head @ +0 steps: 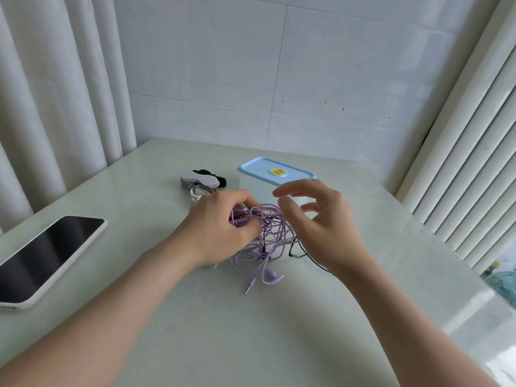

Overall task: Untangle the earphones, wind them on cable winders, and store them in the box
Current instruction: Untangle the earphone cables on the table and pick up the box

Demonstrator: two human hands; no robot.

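One left hand [223, 219] clutching tangled purple earphones [269, 247], right hand [321, 219] loose-fingered, yellow label [277, 172] on box [252, 187] unreadable.

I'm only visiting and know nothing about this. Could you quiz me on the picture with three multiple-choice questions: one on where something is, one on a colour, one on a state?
1. Where is the phone? A) on the left side of the table B) on a shelf C) on the floor
2. The lid of the box is: A) red B) light blue C) green
3. The left hand: A) lies flat B) grips the purple earphones C) points at the wall

Answers: 1 A, it lies screen-up left of both arms; 2 B, light blue with a round yellow mark; 3 B, its fingers curl round the tangle.
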